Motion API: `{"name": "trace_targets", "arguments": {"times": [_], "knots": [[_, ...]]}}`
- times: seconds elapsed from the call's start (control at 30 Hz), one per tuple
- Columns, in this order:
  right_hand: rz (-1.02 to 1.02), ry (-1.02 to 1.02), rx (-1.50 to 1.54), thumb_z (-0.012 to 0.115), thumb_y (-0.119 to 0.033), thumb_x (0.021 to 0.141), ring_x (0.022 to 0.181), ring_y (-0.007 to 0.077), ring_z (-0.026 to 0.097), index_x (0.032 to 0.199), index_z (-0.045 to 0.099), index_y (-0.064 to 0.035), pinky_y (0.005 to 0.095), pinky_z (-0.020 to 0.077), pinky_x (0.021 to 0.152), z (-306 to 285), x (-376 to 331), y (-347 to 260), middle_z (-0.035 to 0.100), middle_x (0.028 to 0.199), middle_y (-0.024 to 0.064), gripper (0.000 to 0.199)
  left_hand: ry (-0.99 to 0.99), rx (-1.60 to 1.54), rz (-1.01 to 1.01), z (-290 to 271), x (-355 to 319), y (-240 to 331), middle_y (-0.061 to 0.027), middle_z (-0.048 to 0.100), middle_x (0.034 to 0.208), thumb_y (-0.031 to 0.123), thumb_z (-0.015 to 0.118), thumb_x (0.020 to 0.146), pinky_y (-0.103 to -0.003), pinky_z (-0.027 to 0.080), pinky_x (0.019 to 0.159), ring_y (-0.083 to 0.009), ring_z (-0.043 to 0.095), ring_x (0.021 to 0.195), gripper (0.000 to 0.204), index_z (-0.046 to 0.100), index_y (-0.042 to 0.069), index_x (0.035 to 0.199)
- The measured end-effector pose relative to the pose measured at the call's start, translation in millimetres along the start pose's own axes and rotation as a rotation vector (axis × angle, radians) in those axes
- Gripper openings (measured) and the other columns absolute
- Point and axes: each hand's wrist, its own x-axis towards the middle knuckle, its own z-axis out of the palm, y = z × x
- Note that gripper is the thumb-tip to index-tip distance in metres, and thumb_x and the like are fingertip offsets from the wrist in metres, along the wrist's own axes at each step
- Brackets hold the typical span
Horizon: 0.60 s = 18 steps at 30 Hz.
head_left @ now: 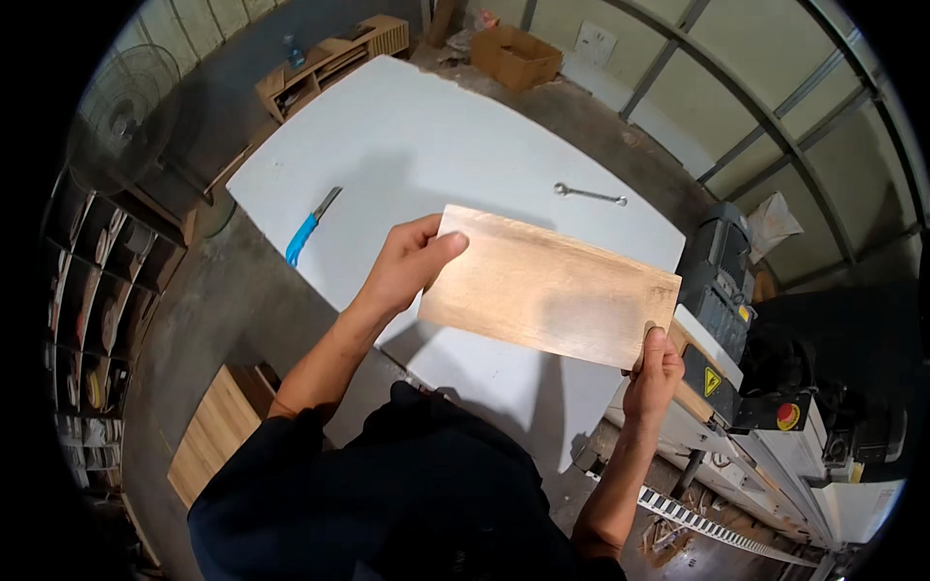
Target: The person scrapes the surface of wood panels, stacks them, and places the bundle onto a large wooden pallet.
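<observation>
A flat rectangular wooden board (542,286) with light brown grain is held up over a white tabletop (417,126). My left hand (407,261) grips its left end, thumb on the upper face. At the lower right corner my right hand (656,368) pinches the board, thumb on top; the fingers of both hands are mostly hidden beneath. The board slopes down toward the right. On the table left of my left hand lies a blue-handled utility knife (312,228) with its blade out. Beyond the board rests a metal combination wrench (591,195).
A machine with a red button (789,416) and a motor (719,261) stands close at the right. Shelving (102,320) and a fan (124,121) are at the left. A wooden panel (218,426) is on the floor at lower left. A cardboard box (513,58) sits beyond the table.
</observation>
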Motion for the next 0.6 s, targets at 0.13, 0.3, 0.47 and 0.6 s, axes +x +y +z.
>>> {"name": "trace_targets", "arguments": {"times": [0.13,0.3,0.47,0.6], "knots": [[0.076,-0.045,0.057,0.059,-0.03,0.093,0.048,0.0046,0.04,0.083,0.062,-0.0049,0.0218,0.0332,0.044,1,-3,3,0.051,0.058,-0.0029,0.027,0.1,-0.099,-0.062,7,6,0,-0.0063,0.065,0.084,0.022,0.056,0.093,-0.023,0.048,0.062,-0.0079,0.059,0.072,0.03,0.063,-0.006,0.103],[0.155,-0.152,0.162,0.062,-0.024,0.091,0.052,0.0057,0.044,0.102,0.061,0.0015,0.0224,0.0375,0.048,9,-4,1,0.06,0.071,0.0013,0.027,0.157,-0.159,-0.24,-8,12,-13,-0.0067,0.064,0.076,0.021,0.055,0.093,-0.025,0.049,0.055,-0.0092,0.059,0.061,0.026,0.063,-0.003,0.086],[0.211,-0.186,0.285,0.065,-0.016,0.089,0.059,0.0076,0.049,0.116,0.059,0.003,0.0231,0.0437,0.058,0,-6,17,0.064,0.082,0.0029,0.034,0.145,-0.169,-0.285,-16,17,-27,-0.0075,0.065,0.079,0.02,0.056,0.093,-0.025,0.049,0.057,-0.0097,0.061,0.065,0.025,0.064,-0.004,0.09],[0.311,-0.13,0.282,0.065,-0.01,0.088,0.069,0.0105,0.059,0.123,0.056,0.001,0.025,0.0511,0.068,-4,-15,51,0.066,0.09,0.0038,0.038,0.084,-0.143,-0.339,-28,25,-59,-0.0093,0.067,0.091,0.016,0.058,0.092,-0.027,0.052,0.066,-0.0124,0.064,0.075,0.025,0.064,-0.005,0.103]]}}
